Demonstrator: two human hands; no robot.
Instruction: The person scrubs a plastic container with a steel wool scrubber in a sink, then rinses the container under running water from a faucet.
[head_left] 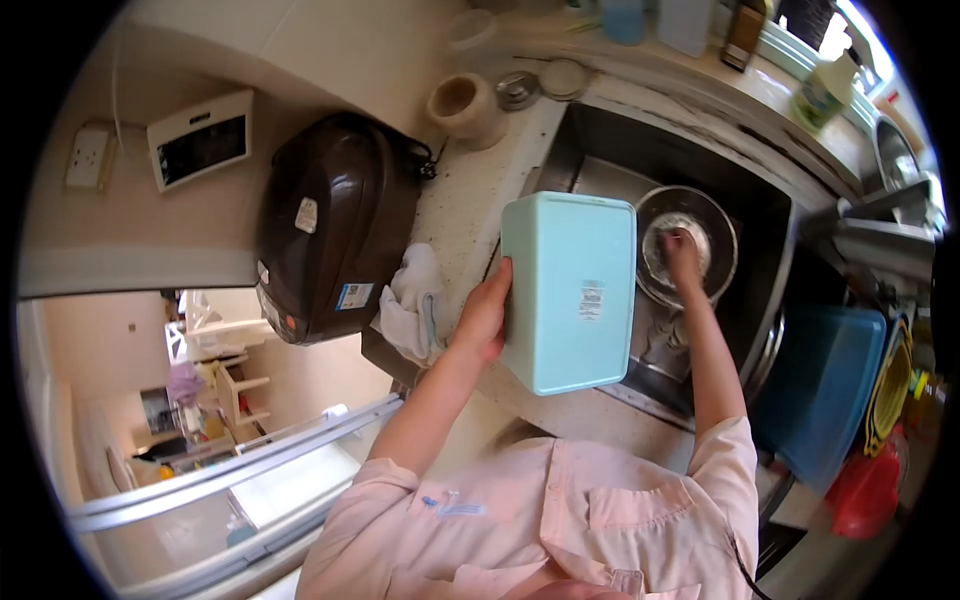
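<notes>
My left hand (pixel 484 312) grips the edge of a pale turquoise rectangular box (pixel 570 290), held up over the counter edge with its labelled bottom facing me. My right hand (pixel 683 254) reaches down into the steel sink (pixel 760 200), its fingers inside a round metal bowl (pixel 655 215) that holds something white. Whether the right hand grasps anything in the bowl is hidden by its back.
A dark brown rice cooker (pixel 335 225) sits on the counter at left, a white cloth (pixel 412 300) beside it. A small beige cup (pixel 462 105) and lids stand behind. A blue tub (pixel 825 385) lies right of the sink; bottles line the far ledge.
</notes>
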